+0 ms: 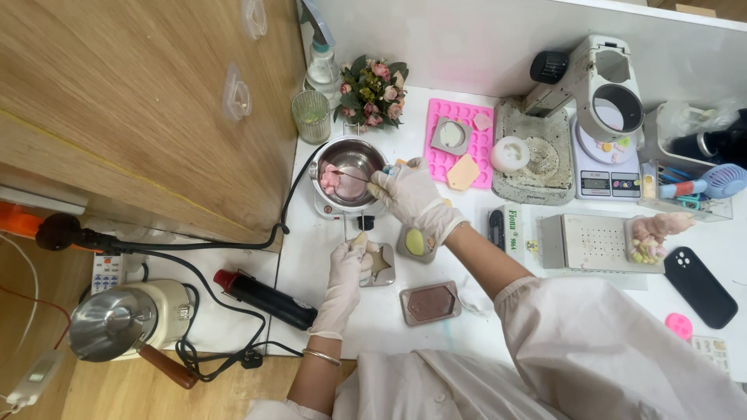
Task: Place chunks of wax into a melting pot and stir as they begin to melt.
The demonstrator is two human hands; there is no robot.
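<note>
Gloved hands work at a white table (467, 327), seen from above. Right hand (411, 196) has its fingers closed on a thin rod-like tool (359, 178) whose tip reaches into a small metal pot (352, 173); how the fingertips pinch it cannot be made out. The pot sits on a small heater base, mostly hidden beneath it, and holds pink lumps (333, 180) in pale liquid. Left hand (348, 268) has its fingers curled around a pale object at the edge of a square metal mould (379, 265) with a star-shaped cavity; the object is largely covered by the glove, so its kind cannot be told. Just right of this mould lies a second mould with a yellow-green fill (416, 243), partly overlapped by the right wrist. A rectangular mould with brown fill (430, 302) lies near the front edge. Behind the pot stand a ribbed glass (312, 117), a flower bunch (372, 92) and a pink silicone tray (461, 141). A black phone (700, 286) lies at far right. The white sleeve cuts off the table's lower right.
</note>
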